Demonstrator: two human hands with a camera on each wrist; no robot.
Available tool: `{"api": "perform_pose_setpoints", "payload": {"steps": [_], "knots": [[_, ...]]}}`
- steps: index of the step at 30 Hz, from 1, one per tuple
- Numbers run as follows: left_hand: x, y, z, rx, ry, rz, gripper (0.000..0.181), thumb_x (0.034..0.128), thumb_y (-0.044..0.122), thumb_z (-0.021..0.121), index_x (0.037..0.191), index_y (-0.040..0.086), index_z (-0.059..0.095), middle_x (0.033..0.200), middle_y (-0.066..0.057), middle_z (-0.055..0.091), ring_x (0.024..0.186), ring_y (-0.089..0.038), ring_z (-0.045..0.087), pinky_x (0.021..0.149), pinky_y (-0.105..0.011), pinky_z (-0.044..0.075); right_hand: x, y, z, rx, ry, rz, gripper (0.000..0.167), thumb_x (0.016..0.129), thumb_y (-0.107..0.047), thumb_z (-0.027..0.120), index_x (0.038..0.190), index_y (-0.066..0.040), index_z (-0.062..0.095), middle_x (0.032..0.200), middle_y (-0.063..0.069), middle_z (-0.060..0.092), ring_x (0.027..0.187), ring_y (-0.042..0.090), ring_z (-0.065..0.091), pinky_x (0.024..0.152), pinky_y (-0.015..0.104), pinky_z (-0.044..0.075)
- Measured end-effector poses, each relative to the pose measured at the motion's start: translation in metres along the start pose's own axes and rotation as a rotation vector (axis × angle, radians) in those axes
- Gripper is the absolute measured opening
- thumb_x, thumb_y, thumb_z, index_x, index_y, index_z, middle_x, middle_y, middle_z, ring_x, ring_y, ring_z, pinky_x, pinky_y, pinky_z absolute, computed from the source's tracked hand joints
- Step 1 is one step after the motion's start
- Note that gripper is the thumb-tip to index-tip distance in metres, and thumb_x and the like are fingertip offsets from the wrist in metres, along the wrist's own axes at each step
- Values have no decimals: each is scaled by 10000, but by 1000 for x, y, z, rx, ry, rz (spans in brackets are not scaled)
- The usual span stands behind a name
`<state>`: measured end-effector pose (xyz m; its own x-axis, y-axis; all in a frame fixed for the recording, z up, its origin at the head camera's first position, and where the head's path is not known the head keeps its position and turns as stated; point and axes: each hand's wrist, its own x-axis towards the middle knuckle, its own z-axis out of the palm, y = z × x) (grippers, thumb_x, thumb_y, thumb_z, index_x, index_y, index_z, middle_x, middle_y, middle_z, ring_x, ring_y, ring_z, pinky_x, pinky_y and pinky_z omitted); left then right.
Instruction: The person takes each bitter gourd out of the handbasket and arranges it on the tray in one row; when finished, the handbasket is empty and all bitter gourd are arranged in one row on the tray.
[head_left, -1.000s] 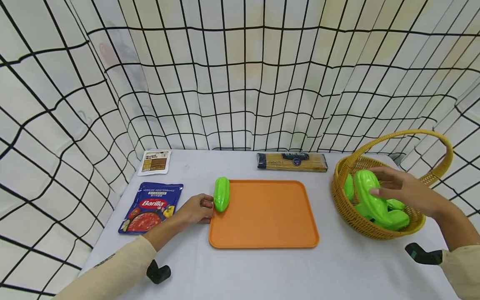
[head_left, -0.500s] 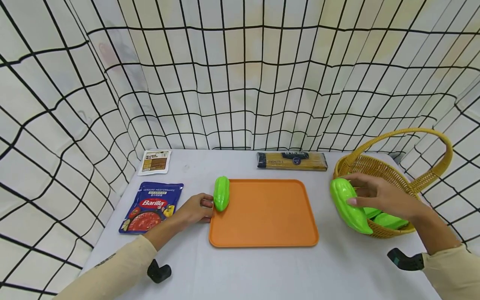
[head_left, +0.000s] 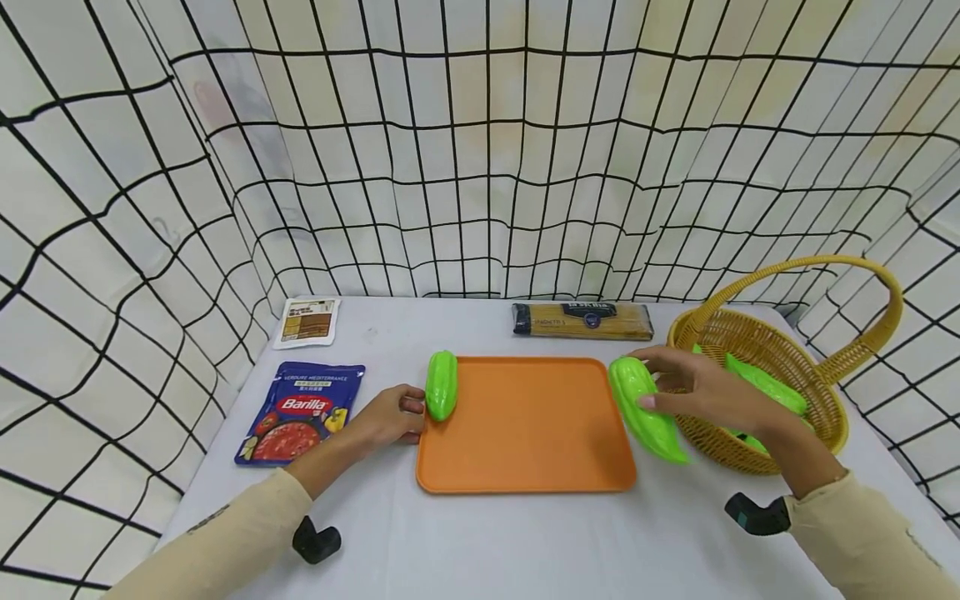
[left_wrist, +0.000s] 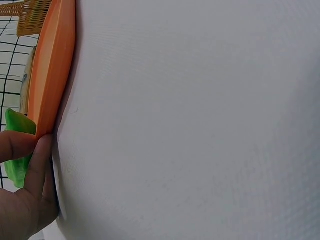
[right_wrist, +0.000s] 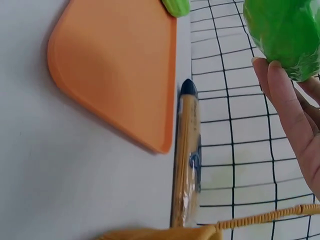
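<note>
In the head view, my right hand (head_left: 697, 387) grips a bright green, ridged gourd-like vegetable (head_left: 639, 410) above the table, between the tray's right edge and the basket. Seen from the right wrist, fingertips press the underside of this vegetable (right_wrist: 285, 40). My left hand (head_left: 386, 417) pinches the left rim of the orange tray (head_left: 532, 433); the left wrist view has thumb and fingers (left_wrist: 37, 170) on that rim. A second green gourd-like vegetable (head_left: 442, 387) lies along the tray's left edge, beside the left hand. More green vegetables (head_left: 772, 387) lie in the wicker basket (head_left: 720, 446).
The basket's tall handle (head_left: 892, 308) arches up at the right. A spaghetti pack (head_left: 585, 321) lies behind the tray. A blue Barilla pouch (head_left: 300, 417) and a small white-and-brown packet (head_left: 307, 323) lie at the left. Black netting (head_left: 487, 175) surrounds the table.
My right hand has lifted the green gourd-like vegetable out of the basket and carried it left to the tray's right edge. The left hand stays on the tray rim.
</note>
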<state>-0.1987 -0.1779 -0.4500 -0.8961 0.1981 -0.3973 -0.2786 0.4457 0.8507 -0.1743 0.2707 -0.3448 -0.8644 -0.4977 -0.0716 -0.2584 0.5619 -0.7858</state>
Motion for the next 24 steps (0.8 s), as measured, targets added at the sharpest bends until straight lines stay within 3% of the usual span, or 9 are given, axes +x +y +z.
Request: {"api": "perform_pose_setpoints", "payload": {"steps": [7,14,24], "knots": [[1,2,-1,14,-2,2,574,872,34,640,1409,-42,453,1249,-188,552,980,-218,641,823,-315,627,21,-3,14,29,-23,-2,530,914,-265,735,1390,-153,531,1225,98,603,1033,259,666,806,342,605],[1,1,0,-5,-1,2,570,868,26,643,1400,-55,454,1238,-200,555,979,-230,644,830,-328,628,40,-8,26,19,16,38,607,899,-351,748,1422,-167,501,1241,125,618,1072,264,670,826,343,604],[0,-1,-1,-12,2,-7,572,874,40,654,1404,-50,462,1233,-187,566,951,-210,650,819,-317,628,64,-9,43,85,-11,58,641,930,-307,716,1459,-74,440,1285,204,583,1079,285,674,861,376,615]]}}
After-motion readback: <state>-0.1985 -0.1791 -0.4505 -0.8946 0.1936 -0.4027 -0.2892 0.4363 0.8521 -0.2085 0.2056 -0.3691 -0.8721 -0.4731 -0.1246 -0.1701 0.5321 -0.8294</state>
